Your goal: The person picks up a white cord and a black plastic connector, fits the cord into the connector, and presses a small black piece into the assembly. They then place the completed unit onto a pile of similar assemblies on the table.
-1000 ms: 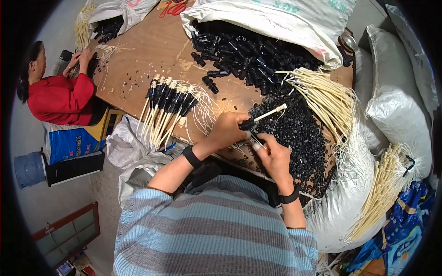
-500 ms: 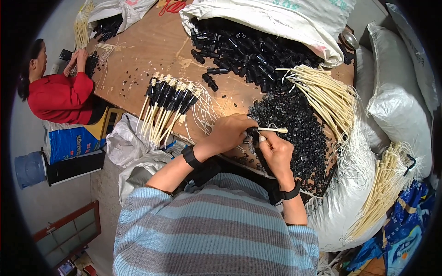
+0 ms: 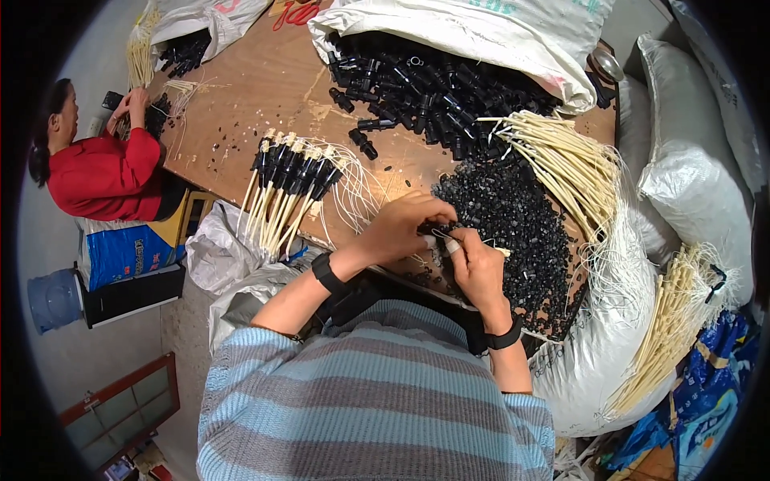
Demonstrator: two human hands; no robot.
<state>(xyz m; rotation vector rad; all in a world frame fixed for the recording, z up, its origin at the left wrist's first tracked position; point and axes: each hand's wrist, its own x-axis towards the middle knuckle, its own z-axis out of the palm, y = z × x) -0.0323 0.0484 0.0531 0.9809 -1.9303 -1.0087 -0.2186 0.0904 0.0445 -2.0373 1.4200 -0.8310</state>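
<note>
My left hand [image 3: 411, 228] and my right hand [image 3: 480, 271] meet at the front edge of the table. The left fingers are curled round a small black plastic part, mostly hidden by them. A thin white cord [image 3: 440, 234] loops between the hands, and my right thumb and fingers pinch at it. The tip of a cream stick [image 3: 504, 252] pokes out past my right hand; its length is hidden. Just beyond the right hand spreads a heap of small black and clear pieces [image 3: 513, 232].
Left of my hands lies a bundle of cream sticks with black sleeves and cords [image 3: 293, 180]. Black tubular fittings [image 3: 433, 96] spill from a white sack [image 3: 481, 32]. Another stick bundle [image 3: 561, 168] lies right. A person in red [image 3: 104, 176] works at the far left.
The stick that lay across above my right thumb is now mostly hidden behind the right hand, its tip lower. The white cord loop has come between my fingers, and the hands are closer together.
</note>
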